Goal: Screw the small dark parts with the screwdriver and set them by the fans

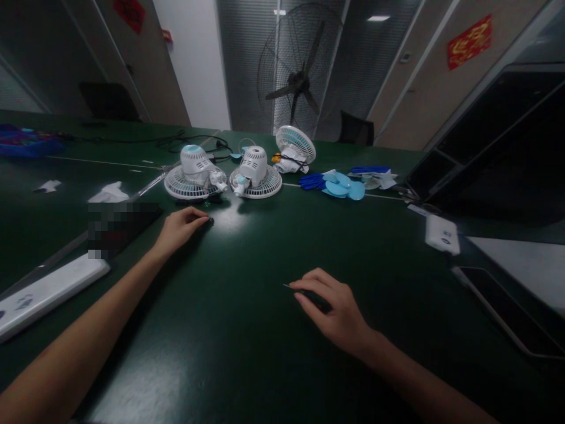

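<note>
My right hand [333, 306] is closed around the dark handle of a small screwdriver [314, 299], whose thin metal tip points left, above the green table. Farther forward on the left, my left hand [180, 227] pinches a small dark piece [210, 221] at the tabletop; its kind is too small to make out. Just beyond that hand, a white fan head [196, 171] rests grille-down, motor housing up. Beside it lies a second white fan head [255, 171] in the same pose. A third small fan [295, 147] stands tilted behind them, with a dark cord around its base.
Light-blue fan blades [344, 185] lie by blue gloves [311, 181] at the back right. A white power strip [53, 291] is at the left. On the right are a phone [507, 306], a white box [442, 233] and a large dark screen [498, 141].
</note>
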A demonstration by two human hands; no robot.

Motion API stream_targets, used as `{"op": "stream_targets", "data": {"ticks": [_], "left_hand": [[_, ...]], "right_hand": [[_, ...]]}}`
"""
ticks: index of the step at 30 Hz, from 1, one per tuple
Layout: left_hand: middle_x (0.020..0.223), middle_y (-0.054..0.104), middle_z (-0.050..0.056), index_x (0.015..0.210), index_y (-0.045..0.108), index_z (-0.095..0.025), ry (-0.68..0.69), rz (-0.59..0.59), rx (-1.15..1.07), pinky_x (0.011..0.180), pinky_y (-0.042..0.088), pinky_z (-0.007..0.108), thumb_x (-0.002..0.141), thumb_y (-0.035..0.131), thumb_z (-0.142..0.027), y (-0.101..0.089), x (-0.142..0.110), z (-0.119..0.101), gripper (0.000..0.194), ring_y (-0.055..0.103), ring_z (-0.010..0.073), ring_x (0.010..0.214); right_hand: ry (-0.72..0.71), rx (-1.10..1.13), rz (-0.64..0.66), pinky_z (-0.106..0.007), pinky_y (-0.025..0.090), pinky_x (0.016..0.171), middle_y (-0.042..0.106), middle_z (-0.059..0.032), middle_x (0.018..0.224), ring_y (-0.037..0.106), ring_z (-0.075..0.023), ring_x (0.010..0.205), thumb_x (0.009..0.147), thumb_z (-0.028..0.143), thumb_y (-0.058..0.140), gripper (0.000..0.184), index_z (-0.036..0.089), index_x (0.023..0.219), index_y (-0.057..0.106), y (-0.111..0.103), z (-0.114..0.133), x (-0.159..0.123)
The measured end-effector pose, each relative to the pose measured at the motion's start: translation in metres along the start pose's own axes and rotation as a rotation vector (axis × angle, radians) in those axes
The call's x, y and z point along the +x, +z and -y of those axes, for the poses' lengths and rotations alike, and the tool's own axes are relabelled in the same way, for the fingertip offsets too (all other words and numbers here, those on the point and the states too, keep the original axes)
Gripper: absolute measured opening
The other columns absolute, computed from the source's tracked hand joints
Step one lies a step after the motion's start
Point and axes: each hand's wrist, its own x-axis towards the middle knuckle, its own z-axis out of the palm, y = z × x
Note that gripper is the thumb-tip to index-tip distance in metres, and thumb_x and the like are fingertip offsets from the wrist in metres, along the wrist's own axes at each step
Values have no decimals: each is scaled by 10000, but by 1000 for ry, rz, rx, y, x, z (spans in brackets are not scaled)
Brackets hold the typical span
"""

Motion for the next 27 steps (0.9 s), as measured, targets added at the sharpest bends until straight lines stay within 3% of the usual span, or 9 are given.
{"op": "stream_targets", "data": {"ticks": [12,18,22,27], "left_hand": [[1095,807,108,1069,800,-192,-118,47,-149,855,565,373,740,778,-621,0,7,3,541,739,304,1010],[1093,802,96,1076,794,-212,4,42,-53,873,562,382,821,725,-604,-2,2,0,473,745,293,989],[1127,784,70,1097,785,-235,161,204,-49,900,551,367,921,676,-548,4,-11,-23,375,730,263,1014],[1060,750,53,1113,750,-230,376,486,-131,814,546,328,961,671,-427,37,-47,-80,261,695,209,909]], "right_hand": [[9,-19,10,-304,597,734,693,-69,1071,695,-178,883,1034,230,606,226,232,1225,727,0,1,1],[-2,-16,12,-299,592,726,692,-68,1074,696,-177,886,1034,219,601,233,236,1232,723,1,-1,0],[16,-7,19,-300,585,746,685,-62,1090,692,-177,912,1034,207,607,239,240,1244,715,1,-2,0],[56,-15,27,-315,574,767,681,-57,1088,688,-181,923,1029,206,611,230,238,1227,724,1,0,1]]}}
